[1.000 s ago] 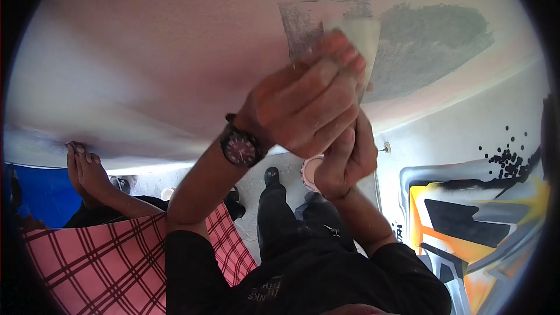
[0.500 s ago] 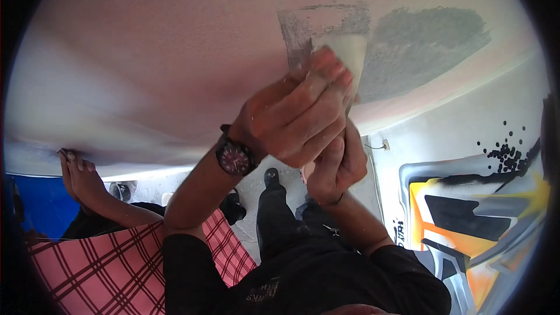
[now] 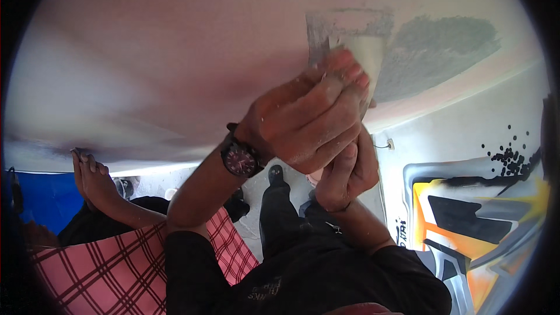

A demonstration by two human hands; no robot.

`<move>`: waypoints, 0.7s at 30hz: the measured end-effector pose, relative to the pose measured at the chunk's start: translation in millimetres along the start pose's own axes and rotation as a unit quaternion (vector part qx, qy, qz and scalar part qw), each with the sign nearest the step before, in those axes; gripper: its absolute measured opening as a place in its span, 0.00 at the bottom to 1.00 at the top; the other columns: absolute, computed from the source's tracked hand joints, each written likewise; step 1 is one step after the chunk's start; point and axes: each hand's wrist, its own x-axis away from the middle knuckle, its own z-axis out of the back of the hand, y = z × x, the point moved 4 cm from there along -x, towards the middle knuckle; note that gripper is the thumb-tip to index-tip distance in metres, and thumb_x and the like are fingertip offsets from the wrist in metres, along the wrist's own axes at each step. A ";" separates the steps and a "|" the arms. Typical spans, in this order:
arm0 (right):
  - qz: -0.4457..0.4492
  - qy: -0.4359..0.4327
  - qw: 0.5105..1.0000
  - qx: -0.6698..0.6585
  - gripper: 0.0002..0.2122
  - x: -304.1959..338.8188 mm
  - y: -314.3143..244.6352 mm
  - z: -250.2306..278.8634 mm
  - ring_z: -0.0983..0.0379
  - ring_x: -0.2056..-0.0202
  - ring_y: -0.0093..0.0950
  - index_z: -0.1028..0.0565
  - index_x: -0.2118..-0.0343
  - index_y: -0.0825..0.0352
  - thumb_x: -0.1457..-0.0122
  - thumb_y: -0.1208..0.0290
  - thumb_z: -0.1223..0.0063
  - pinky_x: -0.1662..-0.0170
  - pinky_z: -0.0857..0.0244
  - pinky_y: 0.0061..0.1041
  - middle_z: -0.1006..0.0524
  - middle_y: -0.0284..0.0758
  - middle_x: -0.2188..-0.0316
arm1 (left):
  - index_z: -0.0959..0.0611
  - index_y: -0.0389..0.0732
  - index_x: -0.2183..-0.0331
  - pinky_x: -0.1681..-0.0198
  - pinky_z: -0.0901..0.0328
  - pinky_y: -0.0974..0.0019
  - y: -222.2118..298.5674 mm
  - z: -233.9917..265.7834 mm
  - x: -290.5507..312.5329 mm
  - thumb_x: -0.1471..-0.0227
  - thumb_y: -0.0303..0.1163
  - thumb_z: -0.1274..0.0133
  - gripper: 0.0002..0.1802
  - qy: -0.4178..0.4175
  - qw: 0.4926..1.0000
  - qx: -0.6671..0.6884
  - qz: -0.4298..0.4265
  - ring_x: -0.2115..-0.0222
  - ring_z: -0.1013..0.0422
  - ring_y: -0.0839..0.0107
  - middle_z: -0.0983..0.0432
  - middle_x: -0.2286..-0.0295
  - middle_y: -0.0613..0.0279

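From where I stand, the pale plate lies against the pinkish wall, nearer to the wall's R edge than to its L one. A grey smear shows at the upper L corner of the plate, & a bigger grey patch is just beside it, reaching toward the R edge of the wall.

The L hand, w/ a dark watch on its wrist, is half curled, the fingertips upon the face of the plate. Its thumb is hidden, so I can't tell if it grips or only presses. The R hand is just below, partly behind the other, & its fingers are closed about the narrow lower end of the plate, as far as I see.

Well apart, near the lower L corner of the wall, is another person's hand, above a pink checked cloth. Past the R edge stands a white wall w/ a colourful painted design & a small socket.
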 end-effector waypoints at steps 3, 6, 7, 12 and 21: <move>-0.010 -0.020 0.999 0.048 0.19 -6.1 -4.7 -0.1 0.32 0.81 0.17 0.29 0.50 0.82 0.32 0.68 0.62 0.76 0.39 0.16 0.24 0.35 0.79 | 0.13 0.34 0.66 0.53 0.22 0.58 2.9 -7.9 7.1 0.55 0.24 0.35 0.11 0.004 0.999 0.031 0.026 0.57 0.23 0.65 0.19 0.63 0.58; 0.004 -0.010 1.000 0.005 0.19 -7.6 -10.2 0.1 0.33 0.81 0.17 0.29 0.50 0.82 0.32 0.69 0.62 0.76 0.40 0.16 0.24 0.35 0.79 | 0.13 0.35 0.73 0.49 0.25 0.58 2.3 -3.1 -1.2 0.64 0.24 0.36 0.09 0.073 0.997 0.003 0.010 0.64 0.23 0.68 0.22 0.70 0.60; -0.003 -0.013 1.000 0.015 0.19 -3.7 -9.7 2.2 0.33 0.81 0.17 0.29 0.50 0.82 0.32 0.69 0.62 0.76 0.40 0.16 0.24 0.35 0.79 | 0.13 0.34 0.70 0.51 0.23 0.58 4.8 -0.4 2.4 0.60 0.24 0.35 0.10 0.030 0.999 0.016 0.025 0.61 0.23 0.67 0.20 0.67 0.60; 0.027 0.018 0.999 0.011 0.18 -17.1 -3.0 -2.1 0.32 0.80 0.19 0.28 0.50 0.80 0.32 0.69 0.60 0.76 0.38 0.19 0.24 0.35 0.77 | 0.13 0.34 0.66 0.53 0.22 0.58 -1.7 -7.0 -8.0 0.56 0.26 0.33 0.12 0.028 0.999 0.012 0.021 0.58 0.23 0.65 0.19 0.63 0.60; -0.013 -0.032 0.999 0.030 0.17 -11.0 -13.2 7.1 0.24 0.78 0.31 0.27 0.52 0.80 0.36 0.71 0.57 0.72 0.32 0.24 0.22 0.43 0.75 | 0.13 0.35 0.66 0.53 0.22 0.60 1.6 4.3 -4.5 0.59 0.25 0.32 0.13 0.023 0.998 0.015 0.059 0.59 0.23 0.65 0.20 0.64 0.61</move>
